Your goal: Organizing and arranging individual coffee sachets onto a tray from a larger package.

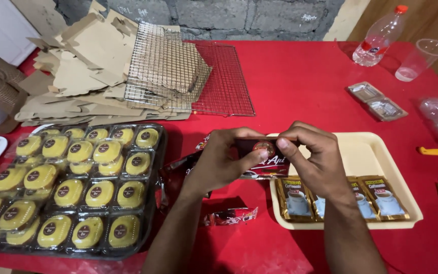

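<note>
While both hands meet above the red table (290,76), I see my left hand (222,161) and right hand (316,158) pinching a small dark packet (260,148) with a round gold label, held just over the cream tray (370,152). That tray holds brown coffee sachets (373,197); the black tray (154,200) holds rows of yellow packed cakes (100,193).

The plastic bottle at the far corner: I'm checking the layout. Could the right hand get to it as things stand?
Probably not at once: the right hand and left hand both grip a dark packet. The red table toward the plastic bottle lies bare.
</note>
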